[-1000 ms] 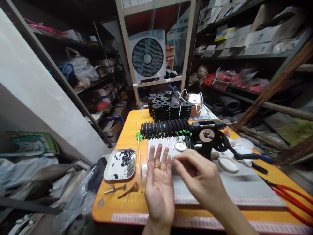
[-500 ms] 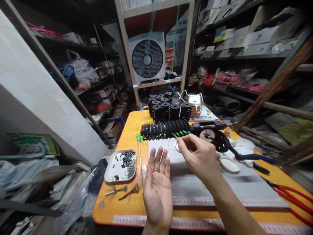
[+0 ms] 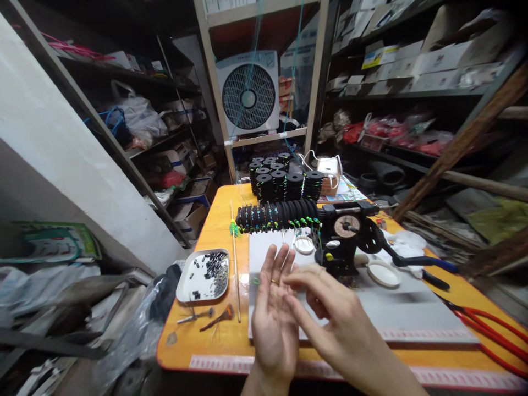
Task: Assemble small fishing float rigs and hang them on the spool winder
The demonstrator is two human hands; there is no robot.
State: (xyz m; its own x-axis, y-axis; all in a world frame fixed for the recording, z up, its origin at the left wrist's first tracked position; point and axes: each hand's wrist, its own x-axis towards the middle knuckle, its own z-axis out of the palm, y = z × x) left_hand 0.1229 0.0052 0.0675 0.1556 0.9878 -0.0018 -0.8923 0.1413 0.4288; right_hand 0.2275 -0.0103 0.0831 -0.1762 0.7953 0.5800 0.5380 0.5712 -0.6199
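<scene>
Left hand [image 3: 274, 316] flat, palm up, open wide; right hand [image 3: 325, 313] pinching narrowly above it, contents too small to tell. Spool row [image 3: 278, 215] at twelve o'clock. Risk: tiny piece slipping onto the counter [image 3: 214, 346].

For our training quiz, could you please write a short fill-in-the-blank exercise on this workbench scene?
1. The left hand lies open, palm up, with a ring on one ____.
2. The small dark parts lie in a white tray on the ____ table.
3. The right hand reaches over the left ____.
4. On the shelf behind the table stands a white ____.

Missing words: finger; orange; palm; fan
</scene>
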